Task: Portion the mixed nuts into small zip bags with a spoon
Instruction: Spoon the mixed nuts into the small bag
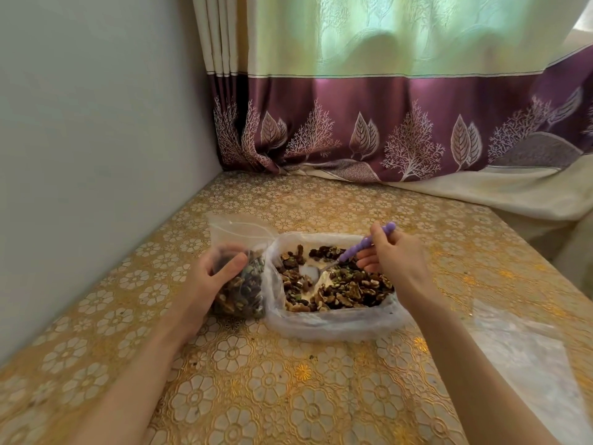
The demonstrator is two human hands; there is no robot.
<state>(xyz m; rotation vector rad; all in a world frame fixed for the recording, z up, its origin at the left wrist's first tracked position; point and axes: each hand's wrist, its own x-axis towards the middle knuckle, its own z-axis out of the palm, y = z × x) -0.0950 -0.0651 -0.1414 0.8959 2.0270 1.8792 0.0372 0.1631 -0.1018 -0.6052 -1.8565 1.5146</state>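
A clear zip bag [239, 277], partly filled with mixed nuts, stands upright on the table; my left hand [213, 277] grips it round the middle. Just right of it lies a shallow white container wrapped in clear plastic [330, 322], holding mixed nuts [349, 290] with a bare patch in the centre. My right hand [394, 252] holds a purple-handled spoon [365, 242]. Its metal bowl rests low in the container's bare middle, apparently holding no nuts.
The table [288, 387] wears a gold floral cover. A grey wall [96, 139] runs along the left side and a purple-and-green curtain [385, 130] hangs at the back. Clear plastic sheets or bags [519, 348] lie flat at the right.
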